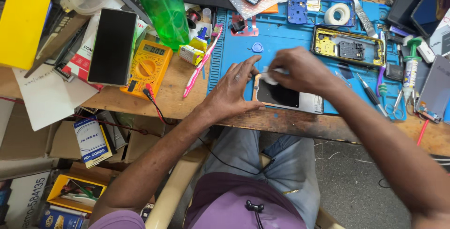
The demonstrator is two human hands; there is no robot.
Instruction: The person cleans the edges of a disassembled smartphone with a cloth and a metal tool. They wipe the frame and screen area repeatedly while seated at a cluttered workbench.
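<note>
A phone (287, 98) lies flat on the blue work mat (281, 37) near the front edge of the wooden bench. My left hand (233, 90) rests beside it with fingers spread, pressing on the phone's left end. My right hand (300, 71) is above the phone's upper edge, fingers pinched on a small white wad (268, 75) that touches the phone. An opened phone frame with a yellow inner board (349, 47) lies on the mat behind my right hand.
An orange multimeter (146, 67), a black phone (113, 46), a green bottle (162, 8) and a pink toothbrush (202, 61) sit left of the mat. A tape roll (337, 13), screwdrivers (372, 95) and tweezers crowd the right side. Boxes lie under the bench.
</note>
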